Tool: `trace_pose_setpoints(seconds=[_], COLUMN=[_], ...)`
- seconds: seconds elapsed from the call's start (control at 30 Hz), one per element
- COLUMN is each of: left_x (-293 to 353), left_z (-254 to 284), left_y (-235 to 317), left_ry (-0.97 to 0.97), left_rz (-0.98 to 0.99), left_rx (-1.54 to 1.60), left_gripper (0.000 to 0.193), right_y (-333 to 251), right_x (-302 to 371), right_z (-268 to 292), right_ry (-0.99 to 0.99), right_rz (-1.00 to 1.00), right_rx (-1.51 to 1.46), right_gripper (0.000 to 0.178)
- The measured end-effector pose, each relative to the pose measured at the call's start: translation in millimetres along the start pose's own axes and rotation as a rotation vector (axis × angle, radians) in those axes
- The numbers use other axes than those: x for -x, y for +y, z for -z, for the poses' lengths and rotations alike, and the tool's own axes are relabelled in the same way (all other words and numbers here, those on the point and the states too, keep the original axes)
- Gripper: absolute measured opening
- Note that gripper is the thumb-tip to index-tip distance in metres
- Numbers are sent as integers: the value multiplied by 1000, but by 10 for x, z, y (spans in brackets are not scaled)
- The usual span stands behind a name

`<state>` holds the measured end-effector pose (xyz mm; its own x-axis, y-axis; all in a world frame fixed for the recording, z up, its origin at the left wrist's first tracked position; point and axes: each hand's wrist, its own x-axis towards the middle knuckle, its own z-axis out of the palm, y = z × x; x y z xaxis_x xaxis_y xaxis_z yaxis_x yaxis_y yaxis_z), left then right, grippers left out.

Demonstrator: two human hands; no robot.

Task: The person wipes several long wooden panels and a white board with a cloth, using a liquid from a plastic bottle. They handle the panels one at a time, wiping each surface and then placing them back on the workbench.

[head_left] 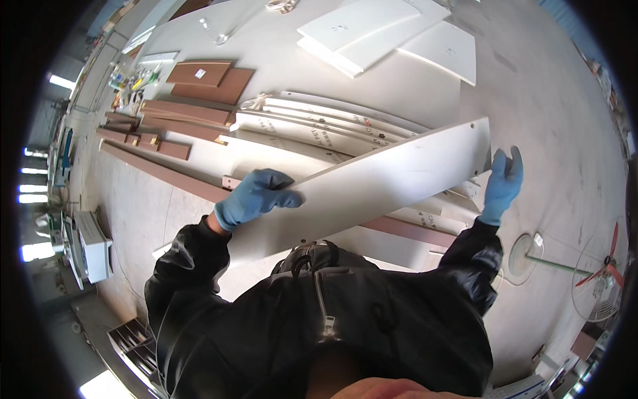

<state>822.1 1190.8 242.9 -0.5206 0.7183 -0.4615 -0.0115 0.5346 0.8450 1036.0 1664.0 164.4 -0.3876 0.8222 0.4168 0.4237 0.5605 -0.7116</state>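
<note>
A long white board with small holes near its ends slants up to the right in front of my body. My left hand, in a blue glove, is closed over the board's upper edge toward its left end. My right hand, gloved in blue too, is beside the board's right end with its fingers pointing up and apart. Whether its palm touches that end I cannot tell. Behind and partly hidden by the board lies a stack of white panels with printed marks. A long brown strip runs along the stack's left.
Brown panels and shorter brown pieces lie at the far left. Large white sheets are stacked at the far right. To the right stands a fan on a round base. A white cabinet is at the left.
</note>
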Motion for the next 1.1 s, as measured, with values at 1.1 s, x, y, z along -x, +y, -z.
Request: trace_pose_setpoints(seconds=[1.1], left_x=[4912], left_z=[2798], left_y=[-5314], left_ry=[911], left_rz=[132], left_rx=[1043], left_gripper=[40], right_y=[-6366], right_x=[7178], right_z=[-4163], right_ry=[-1744], right_rz=[-304], right_rx=[-774], right_gripper=[37])
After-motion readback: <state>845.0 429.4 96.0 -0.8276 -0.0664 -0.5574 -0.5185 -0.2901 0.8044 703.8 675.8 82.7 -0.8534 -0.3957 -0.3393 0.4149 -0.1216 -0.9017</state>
